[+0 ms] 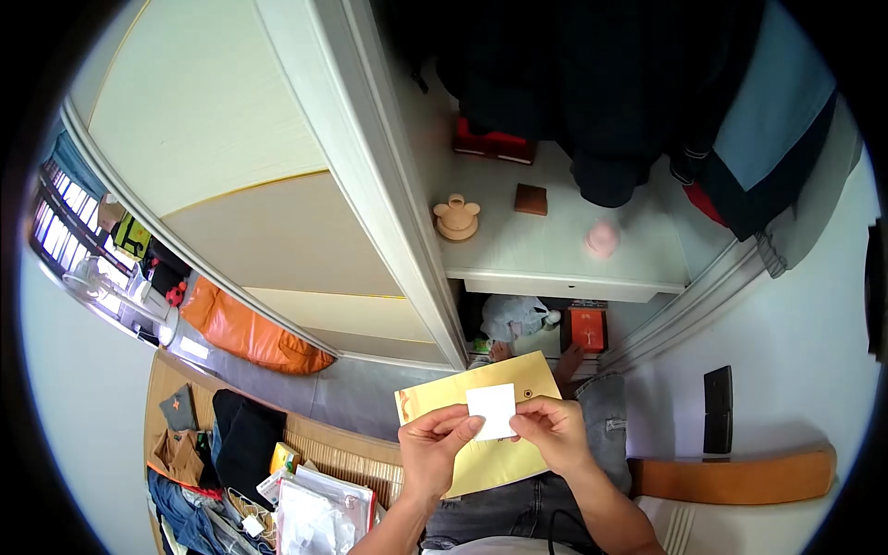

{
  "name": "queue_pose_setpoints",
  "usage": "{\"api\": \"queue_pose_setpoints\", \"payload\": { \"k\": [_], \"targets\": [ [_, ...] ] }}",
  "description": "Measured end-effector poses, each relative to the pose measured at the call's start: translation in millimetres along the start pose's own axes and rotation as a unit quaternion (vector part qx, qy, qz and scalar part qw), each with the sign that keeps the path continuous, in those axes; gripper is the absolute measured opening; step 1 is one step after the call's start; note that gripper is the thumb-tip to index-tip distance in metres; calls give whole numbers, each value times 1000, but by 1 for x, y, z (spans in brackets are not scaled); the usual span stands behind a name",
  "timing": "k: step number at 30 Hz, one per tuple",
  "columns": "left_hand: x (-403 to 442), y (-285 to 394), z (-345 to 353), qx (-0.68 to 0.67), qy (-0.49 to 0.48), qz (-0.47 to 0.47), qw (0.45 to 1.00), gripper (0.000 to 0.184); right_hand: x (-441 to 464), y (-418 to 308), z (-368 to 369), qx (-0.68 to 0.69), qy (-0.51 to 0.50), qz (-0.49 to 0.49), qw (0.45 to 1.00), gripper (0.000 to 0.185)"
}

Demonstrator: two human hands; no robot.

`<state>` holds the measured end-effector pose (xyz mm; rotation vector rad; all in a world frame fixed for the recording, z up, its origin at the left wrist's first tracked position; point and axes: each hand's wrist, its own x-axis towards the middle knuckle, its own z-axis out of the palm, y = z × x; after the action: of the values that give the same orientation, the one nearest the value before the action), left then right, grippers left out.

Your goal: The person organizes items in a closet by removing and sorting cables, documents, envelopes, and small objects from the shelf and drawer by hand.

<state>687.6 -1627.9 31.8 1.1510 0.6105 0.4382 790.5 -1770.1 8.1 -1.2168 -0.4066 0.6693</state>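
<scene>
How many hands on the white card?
2. The left hand holds the left edge of the white card; the right hand holds its right edge, both over the yellow sheet.

Faded grey jeans, worn pale at one knee; whitish top; thin black cord; bare forearms.

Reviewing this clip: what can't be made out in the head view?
All in the head view:
White card: far side, facing away from the camera.
Yellow sheet: part of its face, covered by the card, left hand and right hand.
Red box: markings, too small to read.
Dark clothes: upper parts, cut off by the top edge.
</scene>
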Motion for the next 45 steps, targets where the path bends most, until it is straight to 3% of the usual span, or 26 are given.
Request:
{"api": "queue_pose_setpoints", "payload": {
  "k": [2,9,11,12,14,20,22,28,32,34,35,38,41,45],
  "targets": [
    [2,-7,-4,-94,-37,-37,994,19,0,5,-3,75,-28,19,997,16],
    [6,-14,-5,-160,-43,-72,984,20,-1,10,2,70,-1,17,997,14],
    [9,-12,0,-15,-9,-27,999,17,0,13,6,-77,66,-56,993,12],
    [11,-13,-1,-16,-13,-28,999,17,-1,15,6,-79,70,-57,993,12],
    [12,-20,-5,147,-48,17,988,14,-3,19,7,-165,59,-102,979,11],
    [10,-36,-8,169,-17,39,985,20,-3,21,5,-221,54,-80,971,11],
    [9,-33,-7,192,-14,44,980,24,-4,27,2,-53,29,3,998,12],
    [18,-40,-7,55,-59,-16,997,28,4,33,-6,12,-16,92,996,18],
    [22,-46,-17,24,-69,-76,994,25,17,42,-14,-37,-34,112,992,20],
    [23,-46,-20,33,-65,-100,992,26,33,50,-29,30,-131,157,979,24],
    [23,-47,-22,34,-65,-99,992,26,45,56,-38,112,-127,206,964,26],
    [26,-51,-29,40,-63,-134,988,25,111,89,-86,402,23,201,893,23],
    [36,-53,-24,51,-35,-127,990,23,180,111,-152,382,254,149,876,24],
    [58,-51,-5,9,-37,-103,994,11,204,97,-186,521,240,53,817,30]
  ]
}}
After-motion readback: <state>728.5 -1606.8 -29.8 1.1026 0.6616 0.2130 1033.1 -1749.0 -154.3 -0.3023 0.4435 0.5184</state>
